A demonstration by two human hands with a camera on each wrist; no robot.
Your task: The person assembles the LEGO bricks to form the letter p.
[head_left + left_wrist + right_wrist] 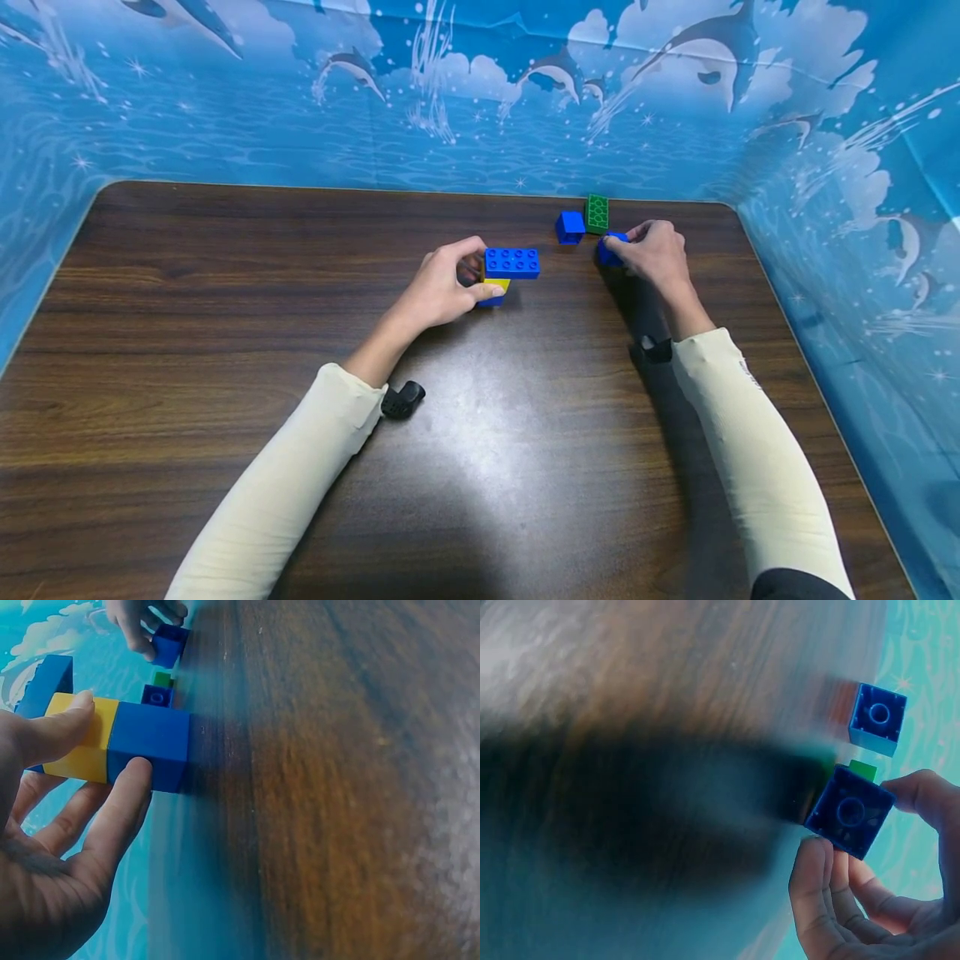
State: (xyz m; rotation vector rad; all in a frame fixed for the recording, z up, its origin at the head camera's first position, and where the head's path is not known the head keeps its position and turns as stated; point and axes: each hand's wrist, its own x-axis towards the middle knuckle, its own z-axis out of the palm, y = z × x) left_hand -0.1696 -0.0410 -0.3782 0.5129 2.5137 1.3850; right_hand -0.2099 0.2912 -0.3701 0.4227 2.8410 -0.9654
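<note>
My left hand point(444, 285) grips a small stack of toy building bricks. On top lies a long blue brick point(512, 262) with its studs up, jutting out to the right. Under it comes a yellow brick point(90, 742), pressed by the thumb. A blue brick point(150, 742) forms the bottom, with a fingertip against its side. Over to the right, my right hand point(660, 257) pinches a square blue brick point(850, 812) between thumb and fingers. Its hollow underside faces the right wrist camera. Whether the stack touches the table is unclear.
Near the table's back edge lie another blue brick point(570, 227), hollow side showing, and a green brick point(597, 214), both just left of and behind the right hand. A dolphin-printed blue sheet point(480, 108) walls the back and sides of the brown wooden table point(225, 333).
</note>
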